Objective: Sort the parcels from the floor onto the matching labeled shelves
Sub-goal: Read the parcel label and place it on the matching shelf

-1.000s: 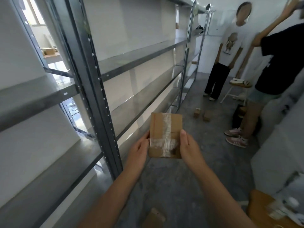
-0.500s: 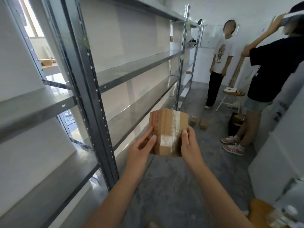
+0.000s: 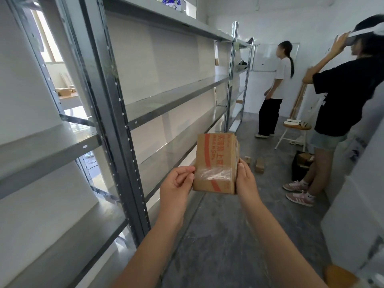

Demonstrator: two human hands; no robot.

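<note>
A narrow room with white walls (image 3: 270,23) and a grey concrete floor (image 3: 228,235) is seen. Its left side is taken up by a tall grey metal shelving rack (image 3: 116,113), whose flat grey shelf boards (image 3: 172,98) run towards the far wall. A small brown cardboard parcel with red print and clear tape (image 3: 216,161) is held upright in the air beside the rack's lower boards, above the floor. It is clamped between the hands: the right hand (image 3: 246,181) is wrapped round its right side, and the left hand (image 3: 176,188) is set against its left edge with curled fingers and thumb. Further down the aisle two small brown cardboard boxes (image 3: 259,165) are left on the floor, near a black bag (image 3: 301,165). The aisle is partly blocked by a person in a black t-shirt (image 3: 340,96) close to the bag and a person in a white t-shirt (image 3: 276,88) further back; a round wooden stool on white legs (image 3: 297,126) is seen between them
</note>
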